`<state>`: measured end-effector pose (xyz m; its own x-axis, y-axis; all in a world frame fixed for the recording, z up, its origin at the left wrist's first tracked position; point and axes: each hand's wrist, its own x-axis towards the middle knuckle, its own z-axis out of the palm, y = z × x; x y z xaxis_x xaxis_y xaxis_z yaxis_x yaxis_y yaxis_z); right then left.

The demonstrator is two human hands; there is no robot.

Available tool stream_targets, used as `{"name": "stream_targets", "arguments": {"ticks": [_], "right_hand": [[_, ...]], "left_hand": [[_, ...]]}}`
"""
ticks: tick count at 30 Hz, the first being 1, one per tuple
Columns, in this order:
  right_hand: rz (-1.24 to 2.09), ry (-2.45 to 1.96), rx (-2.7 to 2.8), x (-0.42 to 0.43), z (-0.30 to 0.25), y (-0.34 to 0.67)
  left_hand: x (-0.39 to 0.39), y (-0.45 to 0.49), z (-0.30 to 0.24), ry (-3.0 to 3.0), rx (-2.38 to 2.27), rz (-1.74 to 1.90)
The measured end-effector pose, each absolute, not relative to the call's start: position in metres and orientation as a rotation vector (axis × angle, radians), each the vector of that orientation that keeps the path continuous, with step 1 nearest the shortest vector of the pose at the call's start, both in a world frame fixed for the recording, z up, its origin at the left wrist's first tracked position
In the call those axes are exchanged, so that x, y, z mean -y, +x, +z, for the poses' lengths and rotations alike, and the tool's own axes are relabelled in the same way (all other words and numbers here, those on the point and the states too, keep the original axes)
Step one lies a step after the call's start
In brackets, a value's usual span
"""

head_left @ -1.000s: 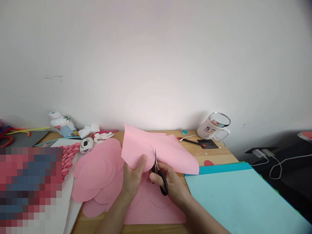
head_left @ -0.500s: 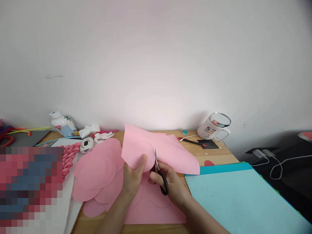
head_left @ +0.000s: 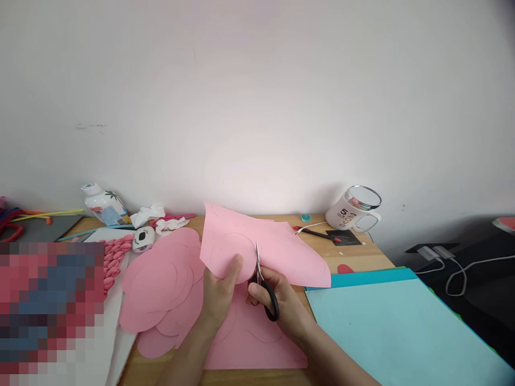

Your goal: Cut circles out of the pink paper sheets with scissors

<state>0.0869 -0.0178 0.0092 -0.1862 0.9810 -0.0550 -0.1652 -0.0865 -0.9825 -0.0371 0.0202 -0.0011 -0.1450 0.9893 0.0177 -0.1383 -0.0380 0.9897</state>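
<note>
My left hand pinches the lower left part of a pink paper sheet, thumb on top and the other fingers hidden behind it. Curved outlines are drawn on this sheet. My right hand is closed around the black handles of a pair of scissors. Their blades point up and lie against the paper along a drawn curve, just right of my left thumb. Below both hands lies another pink sheet with drawn curves. To the left is an overlapping pile of rounded pink paper cutouts.
Pale blue sheets lie at the right on the wooden table. A white mug, a black-and-red pen-like tool and a black card are behind them. A white bottle and crumpled tissues stand back left.
Almost nothing differs. The paper's right edge and the scissors have shifted very slightly to the right; both hands keep their hold.
</note>
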Motion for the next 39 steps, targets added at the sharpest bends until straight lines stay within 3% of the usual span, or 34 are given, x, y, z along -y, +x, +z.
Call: {"name": "stream_targets", "arguments": {"ticks": [39], "right_hand": [[1.41, -1.067, 1.149, 0.0176, 0.003, 0.0852]], "left_hand": [[-0.0264, -0.0433, -0.001, 1.035, -1.133, 1.357]]}}
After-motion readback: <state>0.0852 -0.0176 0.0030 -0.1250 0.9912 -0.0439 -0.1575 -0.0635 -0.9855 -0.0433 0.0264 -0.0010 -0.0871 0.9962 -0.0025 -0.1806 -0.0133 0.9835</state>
